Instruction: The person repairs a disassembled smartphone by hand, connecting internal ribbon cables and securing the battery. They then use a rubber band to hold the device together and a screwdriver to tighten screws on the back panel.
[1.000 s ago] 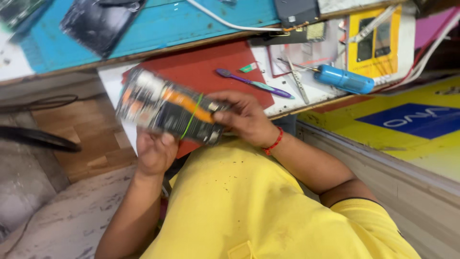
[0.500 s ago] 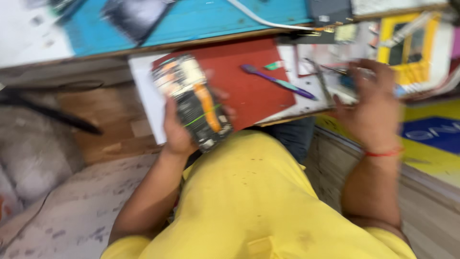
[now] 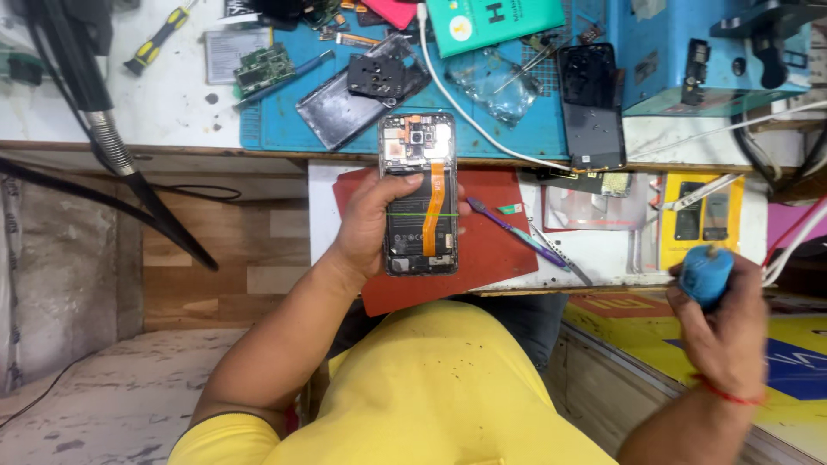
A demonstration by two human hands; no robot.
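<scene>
We hold the opened phone in our left hand, fingers wrapped round its left edge, thumb across the middle, back cover off, battery and orange flex cable bare. It hangs over the red mat, its top end reaching past the near edge of the bench.

Our right hand is well right of the phone and nearer us, fist closed round a blue electric screwdriver.

Risks, as we judge: the one-sided grip could slip and drop the phone onto the mat; the thumb could snag the flex; the driver tip coming in could skid onto the battery.

Room: the mat right of the phone is mostly free, bar the purple-handled tool just beside it. Left of the phone is a gap down to the floor. Beyond the phone the blue work mat is crowded: a grey back cover, a white cable, a second dark phone.
</scene>
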